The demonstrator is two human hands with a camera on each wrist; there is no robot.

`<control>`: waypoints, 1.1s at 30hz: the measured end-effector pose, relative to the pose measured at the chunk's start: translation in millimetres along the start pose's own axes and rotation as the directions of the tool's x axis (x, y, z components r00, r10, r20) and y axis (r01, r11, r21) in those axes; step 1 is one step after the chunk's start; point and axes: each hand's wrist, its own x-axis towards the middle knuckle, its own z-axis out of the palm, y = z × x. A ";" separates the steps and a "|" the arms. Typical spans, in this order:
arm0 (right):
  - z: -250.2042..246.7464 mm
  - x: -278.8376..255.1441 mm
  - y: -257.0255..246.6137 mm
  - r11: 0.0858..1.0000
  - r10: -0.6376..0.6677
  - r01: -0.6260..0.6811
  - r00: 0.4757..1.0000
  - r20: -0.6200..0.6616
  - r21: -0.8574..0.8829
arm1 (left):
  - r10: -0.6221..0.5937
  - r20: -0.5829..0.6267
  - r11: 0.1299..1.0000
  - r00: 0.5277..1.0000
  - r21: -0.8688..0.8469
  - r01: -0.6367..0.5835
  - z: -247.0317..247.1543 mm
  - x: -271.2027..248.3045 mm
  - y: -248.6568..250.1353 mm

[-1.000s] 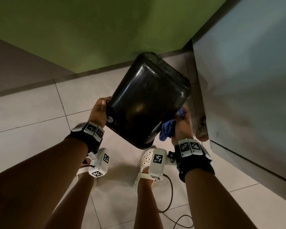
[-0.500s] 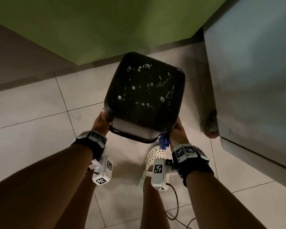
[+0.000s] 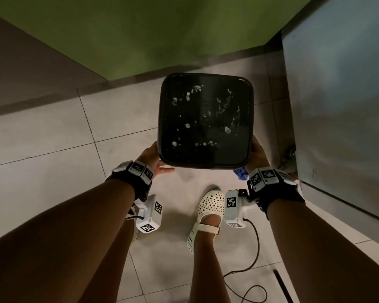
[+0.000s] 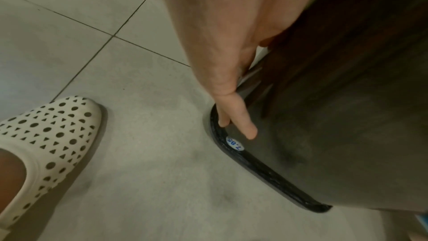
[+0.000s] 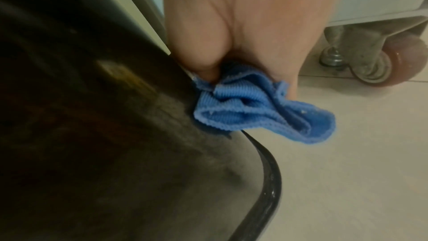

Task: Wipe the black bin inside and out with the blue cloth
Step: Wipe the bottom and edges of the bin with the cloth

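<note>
I hold the black bin [image 3: 206, 165] off the floor between both hands, its opening turned up toward me; white flecks dot its inside. My left hand [image 3: 155, 156] presses flat on the near left corner. Its fingers [image 4: 236, 116] lie straight along the bin's outer wall [image 4: 324, 116], down to the rim by a round sticker [image 4: 235, 144]. My right hand [image 3: 257, 152] is at the near right corner. It pinches the bunched blue cloth [image 5: 254, 105] between thumb and fingers against the bin's wall [image 5: 115, 135]. A bit of cloth [image 3: 241, 173] pokes out below that hand.
A metal cabinet [image 3: 341, 95] on caster wheels [image 5: 389, 61] stands close on the right. A green wall [image 3: 162, 29] runs behind the bin. My feet in white perforated shoes [image 3: 208, 215] stand on the pale tiled floor, and a dark cable [image 3: 249, 270] loops beside them.
The bin has turned from showing its glossy outer side, tilted right, to facing its opening at me. Both hands have settled at its near corners, and the cloth has dropped below the rim.
</note>
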 end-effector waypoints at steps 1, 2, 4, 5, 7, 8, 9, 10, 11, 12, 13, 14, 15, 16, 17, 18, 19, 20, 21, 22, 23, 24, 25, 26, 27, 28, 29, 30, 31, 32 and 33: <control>-1.1 0.7 0.2 1.000 -0.010 0.010 1.000 0.000 -0.006 | -0.022 0.036 1.000 0.999 -0.001 0.022 0.7 1.1 0.9; -1.7 0.6 -0.4 1.000 -0.001 0.001 1.000 0.002 0.016 | -0.054 0.066 0.998 0.996 -0.020 0.056 -1.3 9.2 -1.3; -1.9 1.4 1.7 0.998 0.028 -0.028 1.000 -0.004 0.057 | -0.102 0.098 0.994 0.990 -0.037 0.106 -17.5 51.7 -17.0; -3.0 2.1 4.1 0.999 0.024 -0.024 1.000 -0.012 0.035 | -0.107 0.092 0.994 0.990 -0.006 0.108 -24.6 76.4 -25.8; -4.1 3.9 9.7 1.000 0.010 -0.011 1.000 -0.021 -0.013 | -0.116 0.031 0.990 0.993 0.083 0.114 -41.2 113.2 -37.0; -5.6 5.8 12.3 0.999 0.006 -0.007 1.000 -0.025 -0.046 | -0.098 0.006 0.990 0.995 0.107 0.097 -44.0 118.5 -40.0; -8.6 9.3 16.5 0.995 0.006 -0.010 0.999 -0.043 -0.094 | -0.082 0.016 0.991 0.996 0.109 0.080 -41.7 116.6 -39.0; -10.5 11.3 17.1 0.990 0.005 -0.015 0.998 -0.066 -0.143 | -0.070 0.020 0.994 0.997 0.083 0.068 -33.4 98.7 -31.6; -15.0 15.5 18.8 0.983 0.014 -0.033 0.994 -0.107 -0.179 | -0.045 0.012 0.997 0.999 0.064 0.044 -19.3 65.2 -14.3; -18.2 18.5 17.1 0.978 0.019 -0.050 0.989 -0.150 -0.205 | 0.019 -0.002 0.996 1.000 0.085 -0.019 -3.1 23.2 9.0; -21.0 19.9 12.1 0.969 0.007 -0.057 0.979 -0.205 -0.239 | 0.087 -0.006 0.989 0.996 0.120 -0.085 12.3 -12.9 27.6; -23.0 19.0 3.9 0.956 -0.028 -0.050 0.965 -0.262 -0.289 | 0.172 -0.008 0.975 0.985 0.145 -0.170 21.6 -34.5 39.8; -24.1 16.8 -6.4 0.940 -0.089 -0.025 0.945 -0.315 -0.342 | 0.256 -0.003 0.955 0.967 0.158 -0.252 26.8 -42.5 48.4; -23.5 13.2 -17.3 0.921 -0.161 0.013 0.922 -0.351 -0.389 | 0.331 0.008 0.928 0.944 0.180 -0.327 30.9 -46.4 55.6; -20.6 7.2 -29.8 0.894 -0.246 0.066 0.899 -0.363 -0.444 | 0.391 0.002 0.902 0.920 0.198 -0.384 34.0 -47.3 61.2; -14.1 1.0 -41.7 0.853 -0.338 0.127 0.873 -0.352 -0.506 | 0.427 -0.011 0.884 0.904 0.213 -0.415 35.7 -45.9 65.0; -4.9 -4.9 -51.5 0.801 -0.425 0.194 0.850 -0.310 -0.567 | 0.444 -0.025 0.876 0.895 0.223 -0.428 37.1 -43.3 68.0; 7.2 -12.2 -63.9 0.738 -0.491 0.253 0.837 -0.241 -0.625 | 0.452 -0.041 0.874 0.891 0.222 -0.433 38.5 -42.5 70.5; 18.6 -15.0 -70.6 0.668 -0.535 0.304 0.831 -0.155 -0.679 | 0.467 -0.058 0.867 0.882 0.226 -0.444 40.2 -41.8 72.0; 31.9 -17.6 -78.3 0.590 -0.559 0.349 0.827 -0.058 -0.728 | 0.492 -0.077 0.854 0.867 0.237 -0.463 42.0 -41.6 72.5; 43.8 -16.7 -83.8 0.520 -0.566 0.388 0.824 0.033 -0.761 | 0.522 -0.100 0.836 0.847 0.255 -0.485 44.1 -40.3 71.5; 56.3 -15.1 -89.3 0.455 -0.556 0.412 0.824 0.110 -0.789 | 0.552 -0.126 0.817 0.824 0.275 -0.506 46.0 -40.1 70.4; 68.4 -12.6 -93.9 0.401 -0.534 0.422 0.829 0.167 -0.813 | 0.574 -0.144 0.804 0.806 0.288 -0.521 46.6 -38.5 68.5; 78.4 -8.3 -96.0 0.361 -0.497 0.415 0.843 0.204 -0.835 | 0.582 -0.154 0.800 0.798 0.283 -0.529 46.7 -37.1 67.1; 86.7 -3.9 -97.1 0.324 -0.460 0.400 0.859 0.226 -0.857 | 0.581 -0.162 0.805 0.798 0.262 -0.533 46.4 -35.1 66.0; 93.1 -0.1 -97.8 0.294 -0.430 0.385 0.870 0.239 -0.875 | 0.587 -0.168 0.803 0.792 0.245 -0.544 45.6 -33.5 65.5; 97.6 4.1 -97.5 0.268 -0.412 0.379 0.876 0.250 -0.886 | 0.606 -0.166 0.790 0.778 0.241 -0.564 45.1 -32.1 65.3; 100.9 6.9 -97.8 0.251 -0.409 0.378 0.876 0.257 -0.891 | 0.630 -0.153 0.770 0.761 0.248 -0.587 45.4 -32.5 65.5; 103.6 9.3 -97.1 0.228 -0.414 0.378 0.872 0.262 -0.897 | 0.652 -0.141 0.751 0.745 0.257 -0.608 45.0 -32.2 65.3; 105.9 10.0 -96.5 0.193 -0.428 0.375 0.864 0.267 -0.907 | 0.666 -0.137 0.740 0.733 0.245 -0.626 45.3 -31.9 64.8; 107.9 10.9 -94.4 0.156 -0.444 0.373 0.854 0.272 -0.915 | 0.670 -0.135 0.738 0.730 0.221 -0.637 45.2 -30.1 64.3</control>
